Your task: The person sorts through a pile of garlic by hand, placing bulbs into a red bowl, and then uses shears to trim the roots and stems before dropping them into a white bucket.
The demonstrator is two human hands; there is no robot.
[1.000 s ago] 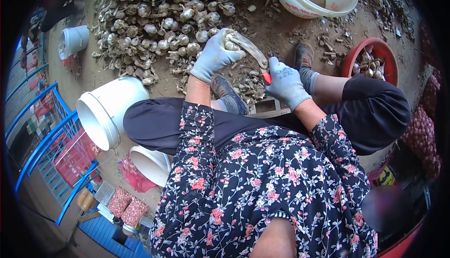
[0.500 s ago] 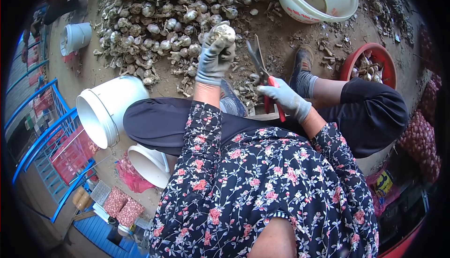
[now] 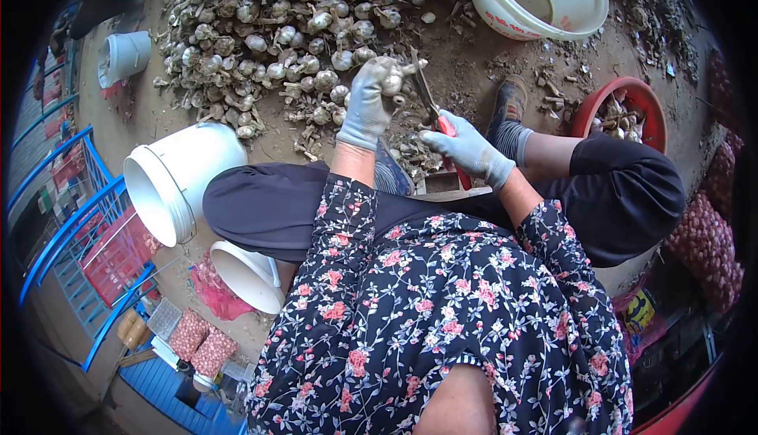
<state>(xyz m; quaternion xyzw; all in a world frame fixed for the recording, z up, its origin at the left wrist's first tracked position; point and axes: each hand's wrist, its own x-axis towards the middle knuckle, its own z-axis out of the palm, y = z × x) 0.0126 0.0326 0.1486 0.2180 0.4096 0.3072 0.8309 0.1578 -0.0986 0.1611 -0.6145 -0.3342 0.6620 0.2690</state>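
My gloved left hand [image 3: 368,103] is closed around a garlic bulb [image 3: 392,84], its stalk pointing right. My right hand [image 3: 471,148], also gloved, grips red-handled shears [image 3: 427,99] whose dark blades reach up to the stalk. The blades overlap the stalk in this view, close to the bulb. Just beyond my left hand spreads a large heap of garlic [image 3: 276,48] with dry stalks on. Below the shears, near my feet, lie garlic trimmings [image 3: 417,153].
A pale tub [image 3: 517,20] stands at the upper right, with a red basin [image 3: 608,91] of garlic below it. White buckets [image 3: 185,174] lie tipped at my left. Filled net sacks [image 3: 703,238] line the right side. Blue railings [image 3: 71,230] rise at far left.
My left hand has turned the bulb so its stalk points right. The shears have moved left and up, and their blades now meet the stalk.
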